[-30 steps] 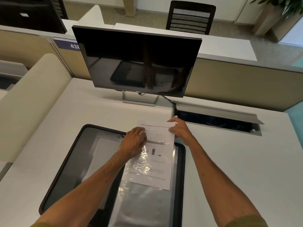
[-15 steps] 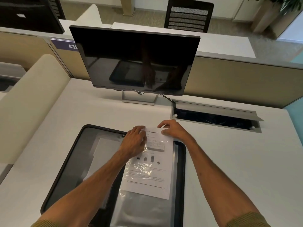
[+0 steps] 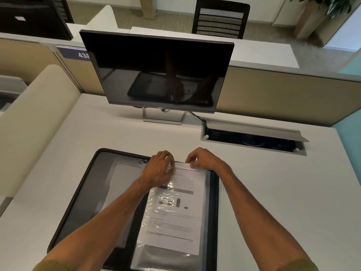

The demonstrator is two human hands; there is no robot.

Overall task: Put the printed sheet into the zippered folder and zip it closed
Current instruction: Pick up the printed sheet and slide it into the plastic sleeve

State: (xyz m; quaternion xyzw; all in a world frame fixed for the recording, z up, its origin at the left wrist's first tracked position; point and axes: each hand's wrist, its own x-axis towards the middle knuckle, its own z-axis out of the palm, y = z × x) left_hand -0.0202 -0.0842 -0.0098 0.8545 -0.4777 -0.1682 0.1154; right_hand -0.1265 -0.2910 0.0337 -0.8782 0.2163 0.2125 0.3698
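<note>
Lower centre of the head view: black zippered folder (image 3: 82,194), lying open and flat on the white desk (image 3: 273,192). Its right half holds a clear plastic sleeve (image 3: 166,259); the white printed sheet (image 3: 175,222), bearing a table, bar chart and text lines, sits inside that sleeve, glare streaks across its upper part. My left hand (image 3: 159,169) rests at the sheet's top left corner, fingers curled down onto the sleeve's upper edge. My right hand (image 3: 203,159) is at the top edge just beside it, fingertips pinching the sleeve's rim. Upper centre of the frame: dark, switched-off monitor (image 3: 156,69) on a silver stand, reflecting both hands. Centre right: open cable hatch (image 3: 254,137) sunk into the desk. Top of frame: black mesh chair (image 3: 220,18).
</note>
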